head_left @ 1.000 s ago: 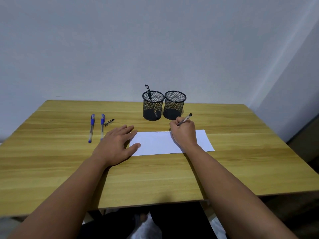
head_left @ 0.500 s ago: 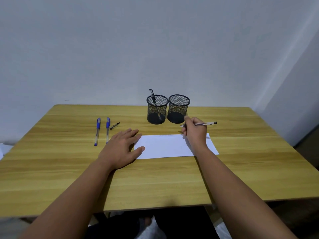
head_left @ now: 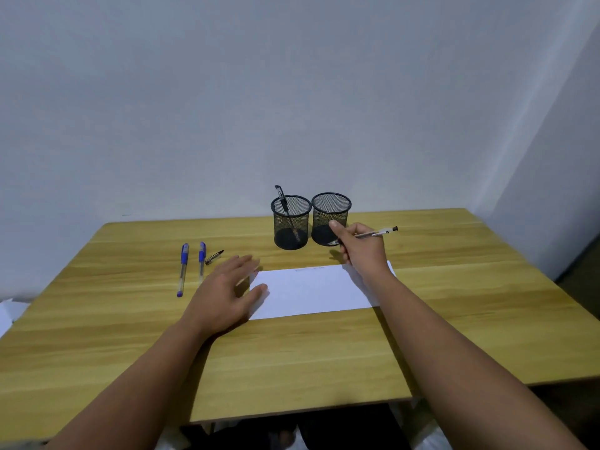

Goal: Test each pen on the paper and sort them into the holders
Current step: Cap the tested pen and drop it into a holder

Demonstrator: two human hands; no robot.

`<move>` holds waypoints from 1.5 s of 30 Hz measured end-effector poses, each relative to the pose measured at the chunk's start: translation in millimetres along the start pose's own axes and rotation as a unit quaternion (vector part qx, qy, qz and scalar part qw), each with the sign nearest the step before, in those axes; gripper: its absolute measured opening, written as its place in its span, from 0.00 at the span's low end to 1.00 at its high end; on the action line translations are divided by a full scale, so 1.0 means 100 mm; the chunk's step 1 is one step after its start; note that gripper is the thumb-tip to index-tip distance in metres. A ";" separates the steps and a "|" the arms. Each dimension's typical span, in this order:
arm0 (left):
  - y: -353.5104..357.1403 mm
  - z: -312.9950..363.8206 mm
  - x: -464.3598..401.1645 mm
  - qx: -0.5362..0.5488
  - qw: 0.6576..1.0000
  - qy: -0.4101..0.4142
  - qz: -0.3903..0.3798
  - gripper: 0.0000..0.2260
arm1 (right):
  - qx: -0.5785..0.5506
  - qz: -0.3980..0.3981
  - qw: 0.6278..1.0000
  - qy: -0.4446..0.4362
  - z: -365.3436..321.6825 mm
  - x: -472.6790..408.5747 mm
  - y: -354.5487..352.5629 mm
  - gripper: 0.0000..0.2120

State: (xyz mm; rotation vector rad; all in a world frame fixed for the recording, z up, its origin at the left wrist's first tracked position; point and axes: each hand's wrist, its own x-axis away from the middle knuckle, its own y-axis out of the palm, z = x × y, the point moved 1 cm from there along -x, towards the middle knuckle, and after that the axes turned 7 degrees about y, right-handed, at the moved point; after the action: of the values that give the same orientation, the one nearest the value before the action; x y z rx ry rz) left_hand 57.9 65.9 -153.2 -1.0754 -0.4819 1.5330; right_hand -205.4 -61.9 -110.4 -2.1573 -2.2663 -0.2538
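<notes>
A white sheet of paper [head_left: 311, 292] lies on the wooden table [head_left: 454, 319], with faint marks near its far edge. My right hand [head_left: 362, 248] is raised above the paper's far right corner and grips a clear black-tipped pen [head_left: 376, 233], held almost level with its tip toward the right mesh holder [head_left: 331, 217]. The left mesh holder [head_left: 290, 222] contains one black pen [head_left: 281, 198]. My left hand [head_left: 225, 292] rests flat at the paper's left edge, fingers spread. Two blue-capped pens [head_left: 182, 269] [head_left: 201, 259] lie to the left.
A small black pen cap [head_left: 214, 257] lies beside the blue pens. A grey wall stands directly behind the table. White paper or a bag [head_left: 8, 315] shows past the table's left edge.
My right hand has lifted the pen off the paper and carried it up toward the right holder, turning it nearly level. The left hand has stayed at the paper's edge.
</notes>
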 end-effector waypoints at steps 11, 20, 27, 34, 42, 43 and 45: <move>-0.40 -0.37 -0.36 -0.334 0.928 -0.162 0.003 0.13 | -0.021 -0.048 0.999 -0.003 -0.24 0.03 0.20 0.11; -0.37 -0.42 -0.31 -0.381 0.919 -0.105 -0.006 0.10 | 0.035 -0.123 0.992 -0.009 -0.19 0.11 0.25 0.04; -0.44 -0.13 -0.38 -0.245 0.965 0.005 0.097 0.06 | 0.128 -0.109 0.984 -0.058 -0.12 0.12 0.25 0.07; -0.43 0.18 -0.41 -0.085 0.990 0.030 0.105 0.07 | 0.213 -0.134 0.961 -0.114 -0.10 0.21 0.33 0.10; -0.50 0.37 -0.36 -0.082 0.991 0.048 0.098 0.06 | 0.241 -0.137 0.951 -0.138 -0.14 0.28 0.39 0.12; -0.51 0.39 -0.37 -0.085 0.990 0.052 0.096 0.06 | 0.242 -0.143 0.950 -0.136 -0.16 0.30 0.39 0.11; -0.51 0.41 -0.38 -0.090 0.991 0.060 0.084 0.06 | 0.245 -0.154 0.948 -0.135 -0.19 0.33 0.39 0.08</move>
State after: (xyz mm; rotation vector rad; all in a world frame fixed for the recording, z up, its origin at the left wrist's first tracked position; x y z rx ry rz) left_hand 49.3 55.2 -78.8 -1.3695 -0.4607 1.5821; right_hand -170.4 -29.8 -83.7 -1.6680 -2.4524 0.5848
